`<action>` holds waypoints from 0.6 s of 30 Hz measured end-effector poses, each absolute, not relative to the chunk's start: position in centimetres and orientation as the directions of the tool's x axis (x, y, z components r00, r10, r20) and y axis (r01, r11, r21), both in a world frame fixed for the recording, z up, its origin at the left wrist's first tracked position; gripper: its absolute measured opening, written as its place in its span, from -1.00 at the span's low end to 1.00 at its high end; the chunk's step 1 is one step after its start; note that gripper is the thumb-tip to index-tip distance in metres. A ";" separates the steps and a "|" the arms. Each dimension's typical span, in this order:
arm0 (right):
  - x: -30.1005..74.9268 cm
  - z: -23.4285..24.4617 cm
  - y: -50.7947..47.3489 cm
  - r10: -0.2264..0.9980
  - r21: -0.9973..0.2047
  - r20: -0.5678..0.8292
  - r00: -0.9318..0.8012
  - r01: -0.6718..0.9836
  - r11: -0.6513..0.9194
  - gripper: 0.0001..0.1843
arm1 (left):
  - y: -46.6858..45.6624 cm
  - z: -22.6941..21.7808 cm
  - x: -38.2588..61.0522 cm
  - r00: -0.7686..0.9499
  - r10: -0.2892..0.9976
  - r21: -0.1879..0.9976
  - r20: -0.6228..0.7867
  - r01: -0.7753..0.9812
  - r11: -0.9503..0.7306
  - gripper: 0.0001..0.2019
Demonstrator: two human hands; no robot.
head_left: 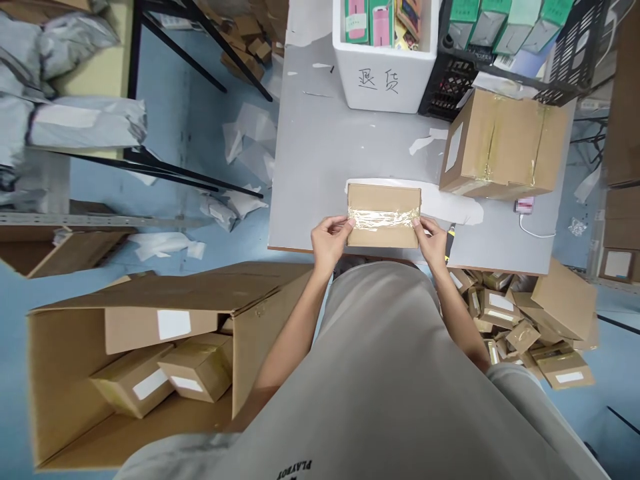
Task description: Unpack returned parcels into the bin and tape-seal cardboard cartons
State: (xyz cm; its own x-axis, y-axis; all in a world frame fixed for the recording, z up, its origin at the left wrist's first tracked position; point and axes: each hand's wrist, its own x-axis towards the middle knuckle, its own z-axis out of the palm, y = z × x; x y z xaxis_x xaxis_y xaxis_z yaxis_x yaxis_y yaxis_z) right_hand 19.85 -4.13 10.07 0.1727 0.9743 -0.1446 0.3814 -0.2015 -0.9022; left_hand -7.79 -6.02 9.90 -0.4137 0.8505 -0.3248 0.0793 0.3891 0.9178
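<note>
Between my two hands is a small cardboard box [384, 193], with a band of shiny clear tape across its middle. My left hand [331, 239] grips its left edge, thumb on top near the tape end. At the right edge, my right hand [431, 239] pinches the box the same way. The undersides of the fingers are hidden. Behind the box, a strip of white paper [460, 207] lies on the grey table [320, 147]. Close beside my right hand rests a yellow and black cutter [450, 241].
A white bin [385, 83], a black crate [435, 90] and a taped carton [515, 143] stand towards the table's back and right. A large open carton [65, 373] holding boxes is at lower left. Parcels pile up at lower right [520, 333]. Grey bags [90, 123] lie on the left shelf.
</note>
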 end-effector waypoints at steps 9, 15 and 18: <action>19.9 9.3 -4.1 0.972 -0.924 -0.159 0.174 0.321 -0.209 -0.33 | -5.5 11.6 -5.0 -0.465 0.882 0.847 -0.078 0.436 0.305 -0.15; 22.6 8.4 -4.2 0.963 -0.926 -0.171 0.210 0.299 -0.230 -0.32 | -4.4 11.5 -3.1 -0.368 0.928 0.892 -0.053 0.400 0.210 0.03; 26.3 7.9 -4.5 0.933 -0.918 -0.182 0.310 0.286 -0.274 -0.28 | -4.0 9.4 -4.1 -0.397 0.902 0.950 -0.169 0.179 0.257 -0.27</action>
